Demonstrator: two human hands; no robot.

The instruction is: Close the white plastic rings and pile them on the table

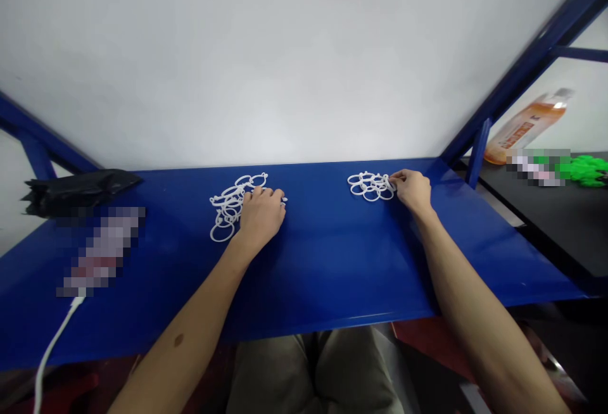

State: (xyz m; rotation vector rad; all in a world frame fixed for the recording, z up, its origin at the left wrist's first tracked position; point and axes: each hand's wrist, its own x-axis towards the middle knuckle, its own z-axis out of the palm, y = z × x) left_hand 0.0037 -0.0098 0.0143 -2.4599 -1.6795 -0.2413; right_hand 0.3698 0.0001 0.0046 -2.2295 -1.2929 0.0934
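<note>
The left hand lies over the right side of a loose pile of white rings on the blue table, its fingers curled, though whether they grip any cannot be told. Well apart, the right hand pinches the right edge of a smaller ring cluster between its fingertips.

left ring pile | white, overlapping, sprawling | right ring pile | white, overlapping, compact

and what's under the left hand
White rings poke out beside the left hand, on the blue table; whatever lies directly beneath the hand is covered and cannot be seen.
</note>
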